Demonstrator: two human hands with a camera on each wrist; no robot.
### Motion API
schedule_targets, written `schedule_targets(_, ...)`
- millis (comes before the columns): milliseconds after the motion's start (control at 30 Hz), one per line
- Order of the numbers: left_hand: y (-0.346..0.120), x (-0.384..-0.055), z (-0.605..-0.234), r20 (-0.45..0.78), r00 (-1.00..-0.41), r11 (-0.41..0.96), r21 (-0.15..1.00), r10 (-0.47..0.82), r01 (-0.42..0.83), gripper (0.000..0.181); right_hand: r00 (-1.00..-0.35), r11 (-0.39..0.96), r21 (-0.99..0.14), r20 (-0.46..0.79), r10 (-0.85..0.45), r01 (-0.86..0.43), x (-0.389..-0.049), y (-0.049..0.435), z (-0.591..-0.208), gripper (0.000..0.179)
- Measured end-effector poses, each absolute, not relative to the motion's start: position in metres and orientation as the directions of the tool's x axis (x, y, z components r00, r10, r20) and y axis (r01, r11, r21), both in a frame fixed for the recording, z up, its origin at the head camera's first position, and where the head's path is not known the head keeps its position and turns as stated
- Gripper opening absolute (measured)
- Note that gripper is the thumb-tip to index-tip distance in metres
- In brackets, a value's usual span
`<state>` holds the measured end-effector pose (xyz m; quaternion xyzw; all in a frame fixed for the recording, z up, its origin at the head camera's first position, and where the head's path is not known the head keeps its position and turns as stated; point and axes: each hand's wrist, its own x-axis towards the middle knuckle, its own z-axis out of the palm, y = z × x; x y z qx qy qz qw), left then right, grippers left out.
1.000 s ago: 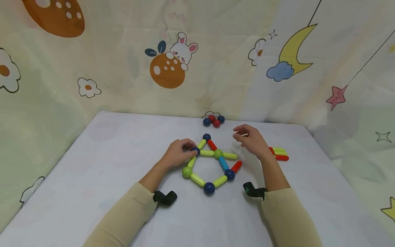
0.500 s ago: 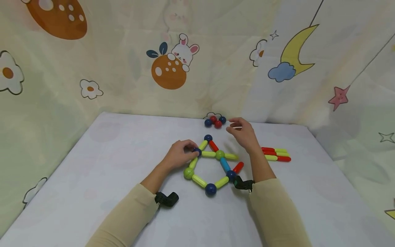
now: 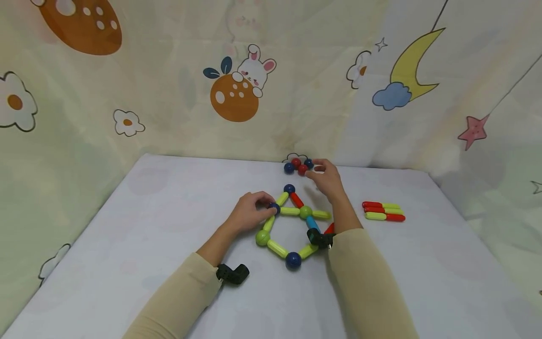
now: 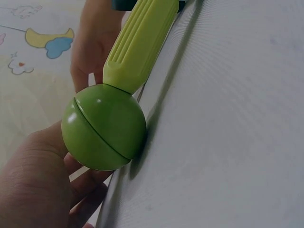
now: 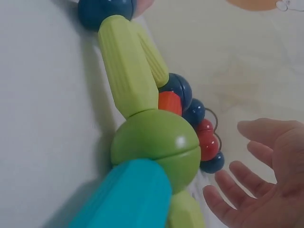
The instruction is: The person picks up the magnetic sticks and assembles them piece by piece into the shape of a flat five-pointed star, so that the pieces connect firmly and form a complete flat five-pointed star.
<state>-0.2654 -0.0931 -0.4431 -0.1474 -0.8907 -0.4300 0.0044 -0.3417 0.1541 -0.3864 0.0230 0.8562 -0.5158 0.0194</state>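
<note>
Left hand (image 3: 250, 213): just left of the frame's centre, thumb and fingers curled in a pinch on a glossy dark blue ball (image 3: 275, 207).
Ball-and-stick structure (image 3: 277, 248): lies mid-frame on the white tabletop (image 3: 169, 226); the pinched ball is its upper-left joint, with a glossy lime-green ball (image 3: 262, 238) below.
Peak and base: a dark blue peak ball (image 3: 290, 189) at the top, a larger dark blue base ball (image 3: 293, 261) at the bottom.
Loose balls (image 3: 302, 170): two red and two dark blue, clustered upper middle by the table's far edge.
Lower-right joint: hidden behind a black wrist camera (image 3: 321, 238).
Right hand (image 3: 329, 182): upper middle, fingers spread and half bent, holding nothing, just beside the cluster's right end; contact cannot be told.
Spare sticks (image 3: 381, 210): red and yellow-green, three rows, right of centre.
</note>
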Motion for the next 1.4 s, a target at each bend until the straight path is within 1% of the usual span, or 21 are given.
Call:
schedule_targets(133,-0.093,-0.265,-0.443,0.137,-0.956,0.593,0.758,0.260,0.270,0.028,-0.996,0.437,-0.895,-0.085,0.032,0.091,-0.349,0.152,-0.392,0.059)
schedule_targets(267,-0.094,-0.265,-0.442,0.152,-0.951,0.585,0.759,0.269,0.287,0.027,-0.994,0.444,-0.890,-0.102,0.034,0.107,-0.356,0.148,-0.397,0.061)
schedule_targets(433,-0.094,-0.266,-0.444,0.165,-0.948,0.575,0.762,0.272,0.298,0.026,-0.993,0.518,-0.848,-0.116,0.025,0.112,-0.362,0.145,-0.400,0.063)
schedule_targets(600,-0.091,-0.264,-0.446,0.158,-0.953,0.568,0.772,0.260,0.283,0.025,-0.993,0.642,-0.763,-0.120,-0.020,0.080,-0.364,0.144,-0.399,0.065)
schedule_targets(700,-0.089,-0.263,-0.446,0.164,-0.950,0.569,0.768,0.267,0.293,0.024,-0.993,0.685,-0.726,-0.115,-0.039,0.057,-0.364,0.145,-0.399,0.060)
schedule_targets(833,-0.090,-0.265,-0.445,0.165,-0.949,0.580,0.759,0.269,0.296,0.024,-0.995,0.687,-0.726,-0.094,-0.037,0.043,-0.363,0.143,-0.398,0.052)
schedule_targets(933,-0.091,-0.267,-0.444,0.161,-0.950,0.582,0.759,0.267,0.292,0.025,-0.996,0.709,-0.705,-0.077,-0.041,0.025,-0.363,0.140,-0.397,0.051)
schedule_targets(1067,-0.091,-0.267,-0.444,0.155,-0.951,0.580,0.762,0.268,0.288,0.026,-0.993,0.753,-0.658,-0.097,-0.061,0.018,-0.361,0.138,-0.396,0.046)
schedule_targets(1167,-0.091,-0.267,-0.444,0.148,-0.953,0.585,0.761,0.265,0.280,0.026,-0.992,0.745,-0.667,-0.113,-0.058,0.032,-0.359,0.140,-0.397,0.042)
schedule_targets(1400,-0.092,-0.264,-0.443,0.157,-0.951,0.580,0.762,0.267,0.289,0.025,-0.994,0.680,-0.732,-0.104,-0.040,0.049,-0.354,0.145,-0.396,0.044)
